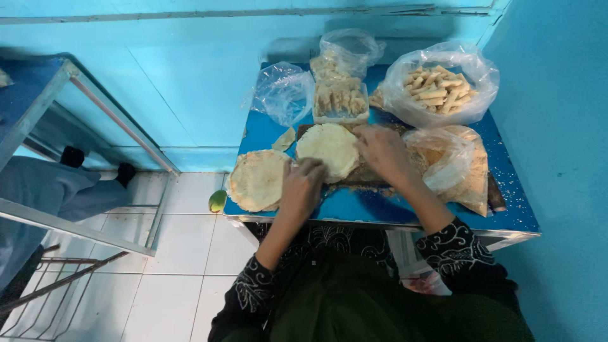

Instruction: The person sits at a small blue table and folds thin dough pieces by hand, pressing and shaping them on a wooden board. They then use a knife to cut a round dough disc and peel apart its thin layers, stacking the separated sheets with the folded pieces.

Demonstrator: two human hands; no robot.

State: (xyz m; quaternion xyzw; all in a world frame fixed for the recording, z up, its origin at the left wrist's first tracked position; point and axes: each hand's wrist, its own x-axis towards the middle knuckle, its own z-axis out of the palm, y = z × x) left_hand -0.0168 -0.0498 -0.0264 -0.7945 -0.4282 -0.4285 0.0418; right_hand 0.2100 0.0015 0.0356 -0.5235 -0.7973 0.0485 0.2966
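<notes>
Blue tabletop (380,206), turquoise walls (190,82), white tile floor (177,253), flatbread (328,149) under hands.

Both forearms reach away from the body, bare from the patterned dark cuffs at the elbows. The left hand (303,185) lies palm down, fingers curled and pointing far. The right hand (382,152) sits farther out, palm down, fingers spread leftward, wrist bent.
</notes>
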